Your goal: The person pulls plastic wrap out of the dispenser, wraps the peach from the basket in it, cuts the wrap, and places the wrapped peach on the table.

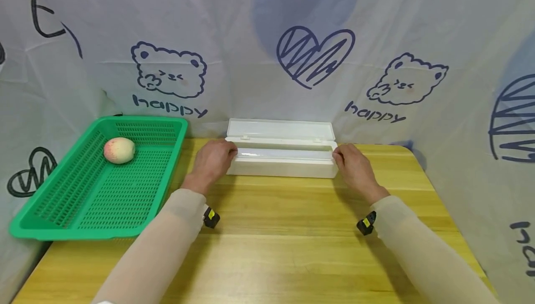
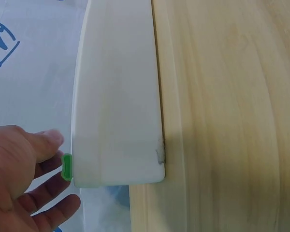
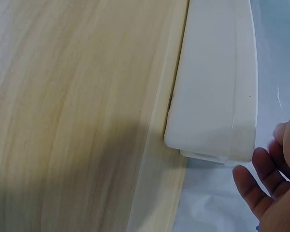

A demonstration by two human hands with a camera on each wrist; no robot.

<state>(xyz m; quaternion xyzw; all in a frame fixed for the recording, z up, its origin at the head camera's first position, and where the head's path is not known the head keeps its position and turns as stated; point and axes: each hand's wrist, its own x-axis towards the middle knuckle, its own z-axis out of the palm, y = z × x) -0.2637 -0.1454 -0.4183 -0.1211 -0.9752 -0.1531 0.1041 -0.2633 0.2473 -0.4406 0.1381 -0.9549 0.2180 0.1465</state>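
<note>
A long white cling film box (image 1: 282,169) stands at the back of the table with its lid (image 1: 280,130) tilted up. Along its opening lies a pale, shiny strip of cling film (image 1: 284,154). My left hand (image 1: 213,160) is at the left end, curled fingertips pinching that end of the film. At the other end my right hand (image 1: 354,167) pinches the film between thumb and bent fingers. In the left wrist view a small green piece (image 2: 66,167) shows at the box's edge by the left fingers. The right wrist view shows the fingertips (image 3: 262,157) right at the box's corner.
A green plastic basket (image 1: 167,192) stands on the left, with one peach (image 1: 119,150) in it. The wooden table (image 1: 288,248) stretches in front of the box. A white printed cloth (image 1: 234,62) hangs close behind and on both sides.
</note>
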